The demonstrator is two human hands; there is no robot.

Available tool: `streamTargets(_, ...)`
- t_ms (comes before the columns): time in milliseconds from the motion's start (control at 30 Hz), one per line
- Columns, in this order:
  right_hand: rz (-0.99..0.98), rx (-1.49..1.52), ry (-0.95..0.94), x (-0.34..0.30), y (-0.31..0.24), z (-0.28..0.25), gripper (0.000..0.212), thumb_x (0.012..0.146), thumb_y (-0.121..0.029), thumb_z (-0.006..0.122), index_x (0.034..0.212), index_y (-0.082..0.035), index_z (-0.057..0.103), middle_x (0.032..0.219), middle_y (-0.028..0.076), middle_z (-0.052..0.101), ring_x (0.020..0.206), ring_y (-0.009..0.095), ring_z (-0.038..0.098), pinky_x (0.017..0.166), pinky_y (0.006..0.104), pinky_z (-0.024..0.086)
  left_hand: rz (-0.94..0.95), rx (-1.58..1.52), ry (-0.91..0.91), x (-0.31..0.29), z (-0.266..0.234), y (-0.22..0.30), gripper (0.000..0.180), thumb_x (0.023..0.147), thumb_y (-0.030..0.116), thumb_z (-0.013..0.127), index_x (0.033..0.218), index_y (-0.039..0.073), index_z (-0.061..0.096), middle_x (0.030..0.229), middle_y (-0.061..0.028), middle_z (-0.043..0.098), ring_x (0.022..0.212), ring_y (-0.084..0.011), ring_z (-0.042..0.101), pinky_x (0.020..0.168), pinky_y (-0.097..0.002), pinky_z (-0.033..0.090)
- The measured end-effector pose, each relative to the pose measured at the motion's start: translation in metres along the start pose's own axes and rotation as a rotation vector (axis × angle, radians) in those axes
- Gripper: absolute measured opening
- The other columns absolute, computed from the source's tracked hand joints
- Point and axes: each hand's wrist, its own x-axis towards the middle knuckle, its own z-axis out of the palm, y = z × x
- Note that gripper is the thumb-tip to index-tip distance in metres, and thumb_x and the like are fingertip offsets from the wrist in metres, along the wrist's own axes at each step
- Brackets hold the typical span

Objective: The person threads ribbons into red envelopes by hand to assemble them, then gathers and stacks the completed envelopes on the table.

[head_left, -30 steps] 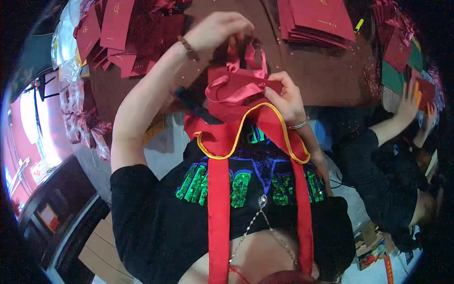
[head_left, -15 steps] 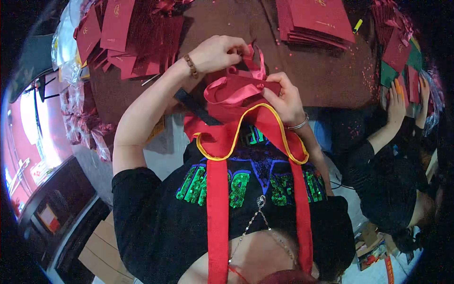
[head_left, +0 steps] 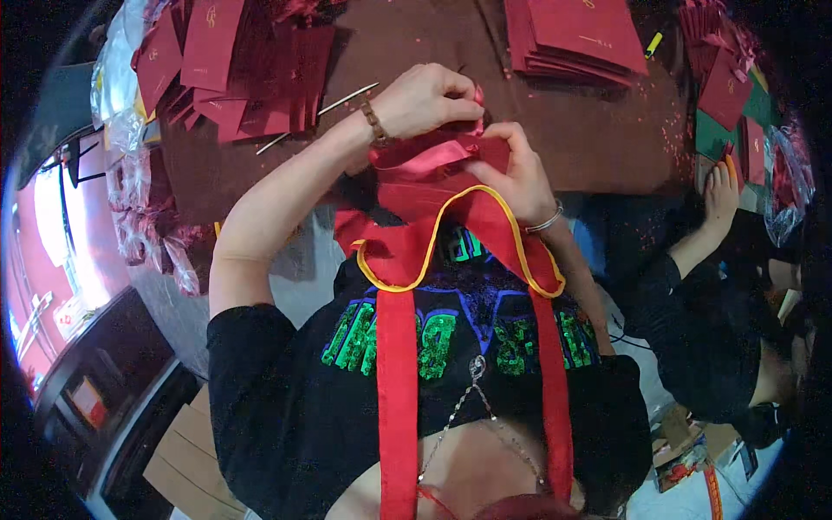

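A pinkish-red satin ribbon [head_left: 425, 160] is looped over a dark red card-like piece [head_left: 416, 192] at the table's near edge. My left hand [head_left: 431, 101] is closed, its thumb and fingers pinching the ribbon near the far side of the loop. At the ribbon's right end, my right hand [head_left: 520, 178] presses thumb against forefinger on the ribbon and the piece under it. The lower part of that piece meets the red apron [head_left: 485, 208] with yellow trim that I wear, so its full shape is hidden.
Dark red cards lie in a fanned stack [head_left: 212, 52] at the far left and a neat stack [head_left: 576, 39] at the far right. A thin metal rod [head_left: 347, 98] lies beyond my left forearm. A yellow marker [head_left: 653, 45] lies right. A co-worker's hand [head_left: 721, 195] is near more cards.
My left hand has moved right, toward my right hand, and the standing ribbon loop between them has drawn in. The rod beside my left forearm shows more. One co-worker's hand has left view.
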Motion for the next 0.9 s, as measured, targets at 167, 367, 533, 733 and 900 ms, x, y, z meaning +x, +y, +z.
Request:
streamTargets(167,-0.028,-0.056,0.005,-0.003,0.005,0.001,0.049,0.073,-0.004,0.068,0.109,-0.002,0.036,0.100,0.008,0.046,0.097,0.013,0.044,0.086,0.0262,0.037,-0.012,-0.069,0.034,0.008,-0.009,-0.013,0.017,0.079,0.018,0.060,0.082,0.001,0.062,0.069,0.0008,0.058,0.067,-0.0049,0.050,0.060,-0.0224,0.041)
streamTargets(367,0.075,0.025,-0.096,-0.001,0.004,0.001,0.048,0.072,-0.004,0.069,0.107,-0.002,0.037,0.101,0.008,0.044,0.098,0.012,0.042,0.088,0.0264,0.035,-0.034,-0.132,0.278,0.032,-0.040,-0.020,0.017,0.081,0.017,0.059,0.077,0.002,0.064,0.065,0.0034,0.056,0.063,-0.0030,0.049,0.060,-0.0198,0.039)
streamTargets(533,-0.196,0.065,0.160,-0.006,0.030,0.001,0.051,0.071,0.002,0.068,0.110,-0.005,0.035,0.106,0.007,0.041,0.097,0.015,0.045,0.086,0.0273,0.039,0.036,-0.756,0.232,0.011,-0.058,0.002,0.056,0.089,0.019,0.055,0.136,0.009,0.028,0.094,-0.0029,0.057,0.070,-0.0087,0.053,0.058,-0.0218,0.042)
streamTargets(733,-0.026,0.521,0.240,0.006,0.016,-0.005,0.050,0.073,0.009,0.063,0.111,-0.007,0.036,0.102,0.008,0.048,0.091,0.012,0.052,0.077,0.0259,0.047,-0.100,-0.596,0.130,-0.042,-0.021,-0.040,0.037,0.090,0.030,0.047,0.115,0.002,0.051,0.105,-0.0027,0.056,0.095,-0.0102,0.052,0.083,-0.0244,0.041)
streamTargets(900,0.133,0.637,0.244,0.015,0.015,-0.013,0.030,0.076,0.006,0.062,0.098,-0.005,0.044,0.086,0.004,0.057,0.080,0.010,0.057,0.073,0.0252,0.049,0.012,-0.631,0.026,-0.054,0.008,-0.024,0.033,0.086,0.013,0.057,0.116,0.002,0.050,0.106,-0.0031,0.058,0.094,-0.0100,0.054,0.082,-0.0249,0.043)
